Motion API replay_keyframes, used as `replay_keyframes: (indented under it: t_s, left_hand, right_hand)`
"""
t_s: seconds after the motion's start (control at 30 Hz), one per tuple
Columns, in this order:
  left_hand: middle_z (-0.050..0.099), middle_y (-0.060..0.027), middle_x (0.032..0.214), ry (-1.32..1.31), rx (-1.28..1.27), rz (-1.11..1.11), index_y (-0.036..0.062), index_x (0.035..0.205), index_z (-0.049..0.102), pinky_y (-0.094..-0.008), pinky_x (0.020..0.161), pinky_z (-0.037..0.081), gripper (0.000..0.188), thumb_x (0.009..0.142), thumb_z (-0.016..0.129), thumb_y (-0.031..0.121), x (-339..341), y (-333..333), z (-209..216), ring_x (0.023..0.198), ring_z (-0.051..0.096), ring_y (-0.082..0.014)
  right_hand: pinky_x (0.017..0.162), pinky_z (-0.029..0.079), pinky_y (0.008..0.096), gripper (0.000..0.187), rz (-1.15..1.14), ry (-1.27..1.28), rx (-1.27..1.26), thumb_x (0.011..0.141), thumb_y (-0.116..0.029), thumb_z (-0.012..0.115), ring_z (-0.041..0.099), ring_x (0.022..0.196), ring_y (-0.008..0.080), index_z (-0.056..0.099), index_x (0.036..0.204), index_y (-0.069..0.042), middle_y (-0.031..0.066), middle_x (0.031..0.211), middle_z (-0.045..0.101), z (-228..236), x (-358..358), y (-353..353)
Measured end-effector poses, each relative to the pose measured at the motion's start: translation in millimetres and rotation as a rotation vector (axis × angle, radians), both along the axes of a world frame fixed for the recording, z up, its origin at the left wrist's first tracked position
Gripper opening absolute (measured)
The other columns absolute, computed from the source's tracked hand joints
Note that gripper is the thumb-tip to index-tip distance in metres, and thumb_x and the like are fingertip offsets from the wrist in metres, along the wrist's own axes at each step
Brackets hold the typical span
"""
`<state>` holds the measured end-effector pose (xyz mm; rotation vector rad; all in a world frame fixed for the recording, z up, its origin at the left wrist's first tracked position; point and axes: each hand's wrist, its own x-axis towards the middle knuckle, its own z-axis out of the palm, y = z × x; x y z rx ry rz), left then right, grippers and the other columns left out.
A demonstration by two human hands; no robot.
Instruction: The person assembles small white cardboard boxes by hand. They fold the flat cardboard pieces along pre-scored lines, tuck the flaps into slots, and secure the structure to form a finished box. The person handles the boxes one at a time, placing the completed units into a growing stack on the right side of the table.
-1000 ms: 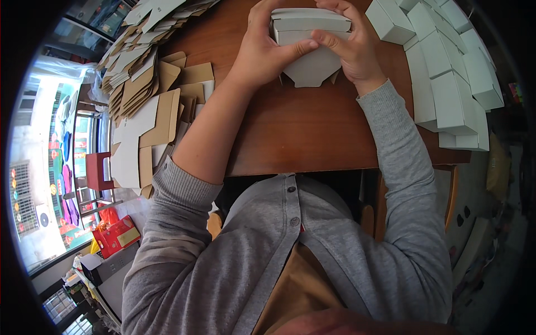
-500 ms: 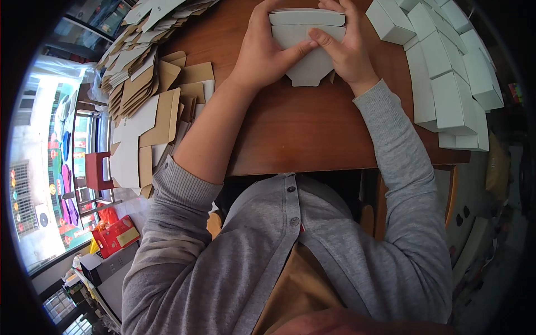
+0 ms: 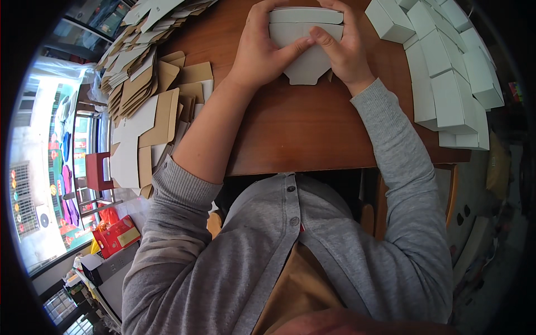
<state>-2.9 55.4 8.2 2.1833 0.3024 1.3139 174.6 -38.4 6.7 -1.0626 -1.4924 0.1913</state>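
Between my two hands is a white cardboard box (image 3: 306, 58), partly folded, at the far middle of the table. A tapered flap on it points toward me. My left hand (image 3: 262, 50) grips its left side, with the thumb laid across the white face. On the right side my right hand (image 3: 344, 47) does the same, fingers curled round the far corner. The two thumb tips nearly meet at the middle of the box. The far fingers of both hands are partly cut off by the picture's top edge or hidden behind the box.
Flat unfolded cartons (image 3: 134, 84), white outside and brown inside, are heaped along the left of the wooden table (image 3: 301, 134). Finished white boxes (image 3: 452, 84) stand stacked at the right edge. Beyond the left side are a dark red stool (image 3: 99, 171) and a red box (image 3: 117, 235).
Both hands and the box have shifted very slightly away from me and to the left. The grip on the box looks the same.
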Motion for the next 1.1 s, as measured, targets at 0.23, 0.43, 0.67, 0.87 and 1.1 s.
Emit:
replay_keyframes:
  t_s: [0.23, 0.43, 0.67, 0.87, 1.1]
  left_hand:
    - [0.053, -0.0226, 0.137, 0.015, -0.001, 0.015, 0.001, 0.14, 0.045, -0.0445, 0.109, 0.046, 0.075, 0.082, 0.089, 0.017, -0.8, -5.2, 4.1, 0.129, 0.055, -0.0361]
    - [0.054, -0.022, 0.134, 0.017, 0.021, 0.025, 0.0012, 0.138, 0.045, -0.0443, 0.108, 0.046, 0.076, 0.078, 0.091, 0.015, -0.5, -4.6, 2.8, 0.127, 0.056, -0.036]
    - [0.054, -0.0207, 0.131, 0.015, 0.068, 0.04, 0.0016, 0.136, 0.047, -0.0443, 0.107, 0.047, 0.076, 0.076, 0.092, 0.014, -0.7, -8.2, 6.0, 0.124, 0.056, -0.0356]
    - [0.055, -0.02, 0.129, -0.014, 0.088, 0.035, 0.0013, 0.134, 0.048, -0.0438, 0.106, 0.047, 0.075, 0.075, 0.093, 0.014, 0.3, -2.0, 0.3, 0.123, 0.057, -0.0348]
    - [0.055, -0.0192, 0.128, -0.05, 0.105, 0.024, 0.0017, 0.134, 0.049, -0.0428, 0.105, 0.048, 0.075, 0.074, 0.094, 0.013, 2.1, -2.6, 0.6, 0.121, 0.058, -0.0341]
  right_hand:
    - [0.116, 0.036, 0.0396, 0.055, 0.061, 0.122, 0.018, 0.101, -0.041, 0.067, 0.049, 0.135, 0.0259, 0.051, 0.135, -0.001, 0.0202, 0.151, 0.048, -7.1, -0.7, 4.3]
    - [0.115, 0.037, 0.0384, 0.043, 0.046, 0.168, 0.009, 0.11, -0.038, 0.05, 0.052, 0.132, 0.0256, 0.058, 0.129, 0.001, 0.0189, 0.147, 0.054, -3.0, -0.2, 3.9]
    - [0.113, 0.039, 0.036, 0.039, 0.052, 0.194, 0.006, 0.112, -0.031, 0.043, 0.054, 0.129, 0.0223, 0.06, 0.125, 0.001, 0.0164, 0.144, 0.059, -0.6, -1.0, 1.7]
    - [0.11, 0.041, 0.0338, 0.042, 0.049, 0.226, -0.05, 0.112, -0.03, 0.042, 0.056, 0.123, 0.0199, 0.059, 0.133, 0.003, 0.013, 0.136, 0.061, 10.0, -9.6, -4.8]
    - [0.108, 0.042, 0.0327, 0.043, 0.066, 0.257, -0.078, 0.111, -0.03, 0.048, 0.056, 0.12, 0.0174, 0.057, 0.137, 0.002, 0.0102, 0.132, 0.062, 7.4, -8.2, -6.4]
